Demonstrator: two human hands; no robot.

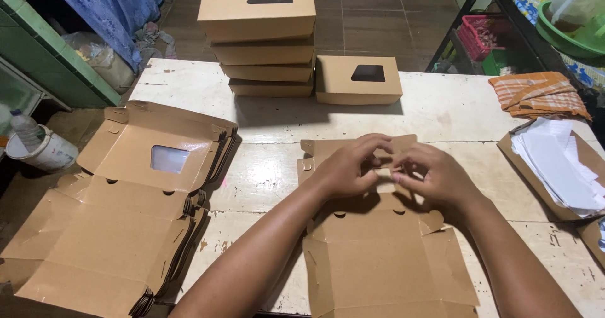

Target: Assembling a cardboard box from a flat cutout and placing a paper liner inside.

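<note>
Head view: both hands are working on one flat box blank (378, 261) lying on the white counter (454, 110), just right of the stack of unfolded blanks (120, 217). The left hand (350, 167) is closing its fingers on the blank's far panel, and the right hand (428, 176) is pinching the same panel from the other side — thumbs and fingertips are meeting over the panel's middle. What lies under the fingers is hidden.

The blank's long axis is running from the person toward the far counter edge. Its window panel is pointing away from the person, toward the pile of finished boxes (261, 37); its base panel is pointing back at the person, side flaps spreading left and right.

Likely faults, as a judgement: uneven pinching could be creasing the thin board off its score line, and a corner tab could be tearing or missing its slot. The near end is lying unweighted, so the blank could be sliding on the counter — skewing the fold.
</note>
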